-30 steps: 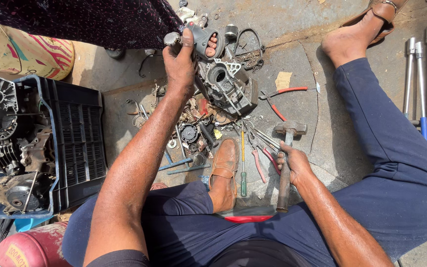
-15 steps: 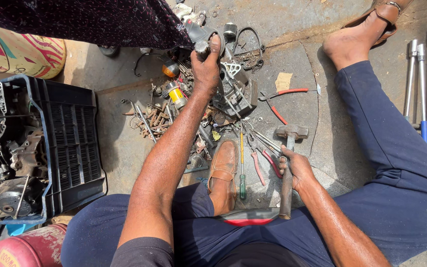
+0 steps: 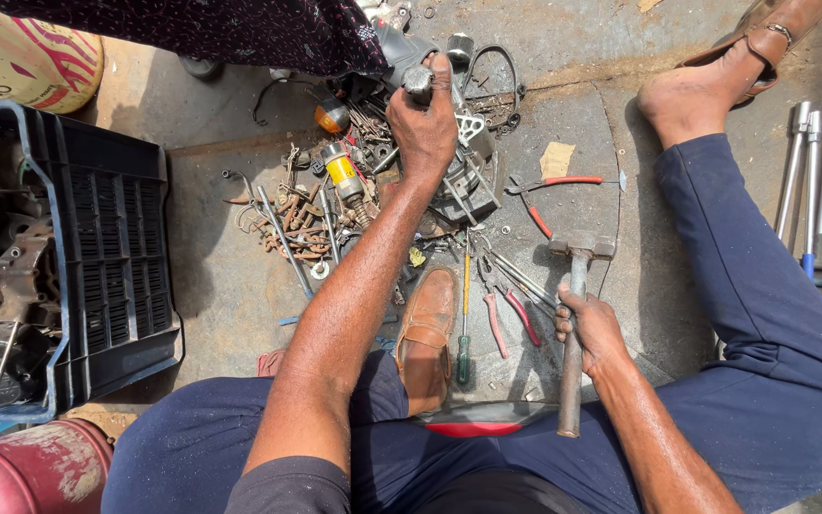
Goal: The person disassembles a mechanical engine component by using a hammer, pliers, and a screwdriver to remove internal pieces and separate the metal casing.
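Left hand (image 3: pixel 422 128) clamped on a metal punch (image 3: pixel 418 84) over the far engine part (image 3: pixel 468 176), right hand (image 3: pixel 594 328) gripping the hammer (image 3: pixel 575 314) nearer: punch best kept upright, blows square.

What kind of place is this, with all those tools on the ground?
Probably a roadside or backyard repair workshop for engines. The person sits on a concrete floor, right hand gripping a hammer, with pliers, screwdrivers and a black crate of greasy engine parts around.

The left hand (image 3: pixel 422 128) hides most of the metal rod (image 3: pixel 418 84) in its grip. The crate (image 3: pixel 97 276) is cut off at the left edge; the small parts (image 3: pixel 297 214) are too small to tell.
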